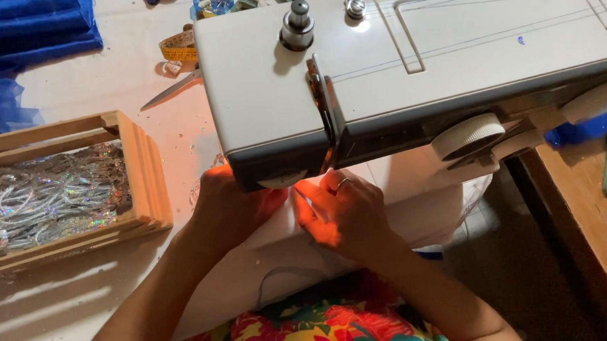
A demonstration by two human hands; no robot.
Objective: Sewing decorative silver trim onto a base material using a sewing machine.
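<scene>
White fabric [279, 228] lit orange under sewing machine [409, 59], left hand [225, 207] and right hand [341, 214] pressing it flat, ungripped

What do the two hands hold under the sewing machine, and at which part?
Both the left hand and the right hand press flat on white fabric beside the needle; no clear grip shows.

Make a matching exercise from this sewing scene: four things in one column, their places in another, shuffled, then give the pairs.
Things:
1. wooden crate of shiny silver trim
2. folded blue fabric
3. yellow measuring tape
4. both hands

Places:
A. top left corner
B. under the white sewing machine head
C. left of the hands
D. beside the metal scissors, behind the machine

Pairs: 1-C, 2-A, 3-D, 4-B
</scene>
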